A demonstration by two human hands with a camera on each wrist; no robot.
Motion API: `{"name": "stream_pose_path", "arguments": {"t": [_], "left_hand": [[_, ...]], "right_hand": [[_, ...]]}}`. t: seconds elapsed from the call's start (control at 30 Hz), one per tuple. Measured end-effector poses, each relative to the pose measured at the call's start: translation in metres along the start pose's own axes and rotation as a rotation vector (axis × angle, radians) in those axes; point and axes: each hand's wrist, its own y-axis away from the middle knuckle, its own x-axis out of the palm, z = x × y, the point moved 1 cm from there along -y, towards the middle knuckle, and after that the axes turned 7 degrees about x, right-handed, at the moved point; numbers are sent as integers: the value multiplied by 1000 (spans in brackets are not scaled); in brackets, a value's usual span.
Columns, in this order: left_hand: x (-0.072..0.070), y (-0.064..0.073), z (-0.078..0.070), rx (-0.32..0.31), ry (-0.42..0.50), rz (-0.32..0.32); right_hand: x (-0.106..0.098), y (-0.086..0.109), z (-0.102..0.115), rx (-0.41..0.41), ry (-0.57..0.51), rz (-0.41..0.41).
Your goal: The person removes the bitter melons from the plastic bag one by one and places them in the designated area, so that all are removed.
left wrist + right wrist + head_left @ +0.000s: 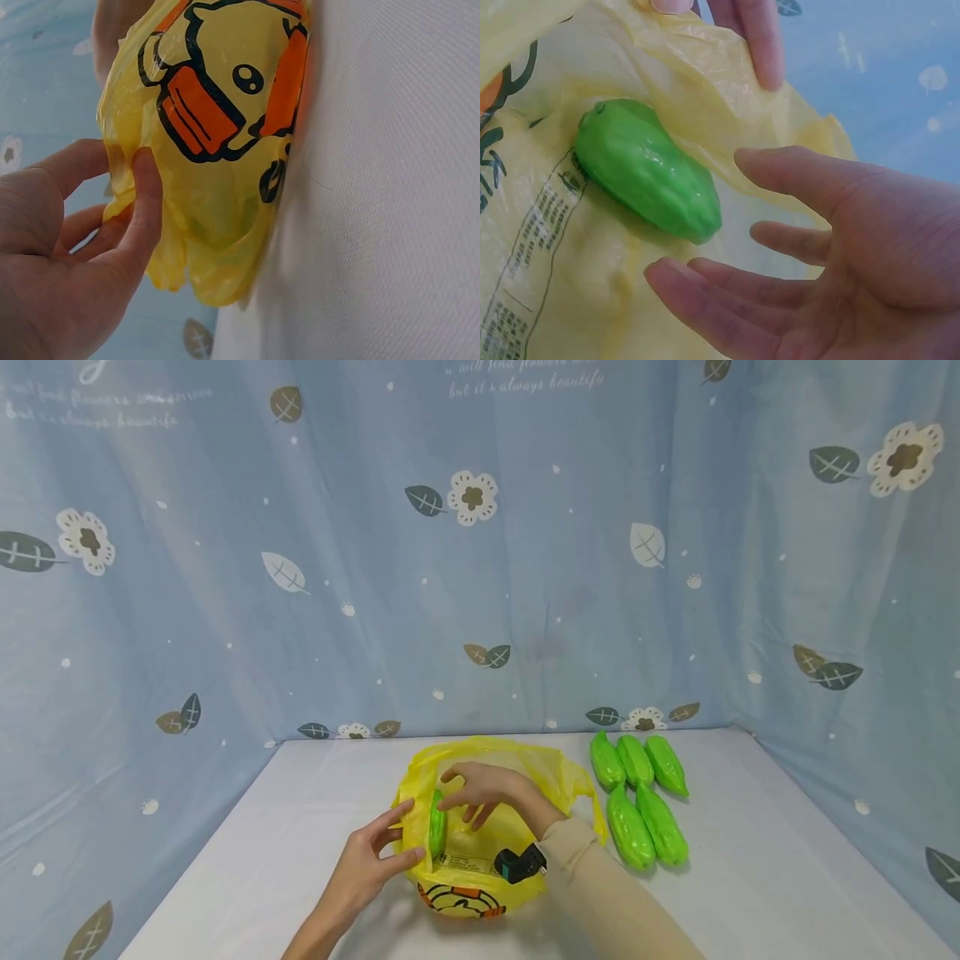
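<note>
A yellow plastic bag (480,746) with a duck print lies with its mouth spread on the white table. My left hand (367,858) pinches the left side of the bag's mouth between thumb and fingers; the left wrist view shows the thumb on the printed outside. Inside the bag lies one shiny green bitter melon (649,172), probably a toy. My right hand (847,255) is over the bag's opening, fingers loosely spread and apart from the bitter melon, with nothing in its grasp.
Several similar green bitter melons (630,827) lie in two rows to the right of the bag, beside the right forearm. The white table (300,810) runs back to a blue curtain (360,568) printed with leaves and flowers.
</note>
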Motion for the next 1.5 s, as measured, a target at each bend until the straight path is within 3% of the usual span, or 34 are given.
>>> {"name": "stream_pose_path", "arguments": {"t": [0.23, 0.53, 1.23, 1.5], "left_hand": [[0, 0, -2, -3, 27, 4], [-1, 0, 0, 10, 49, 0], [-3, 0, -2, 25, 32, 13], [-3, 1, -2, 15, 33, 13]], "right_hand": [[7, -8, -4, 33, -105, 29], [15, -18, -7, 60, -160, 67], [25, -25, -4, 79, -180, 82], [24, -24, -7, 91, -228, 127]]}}
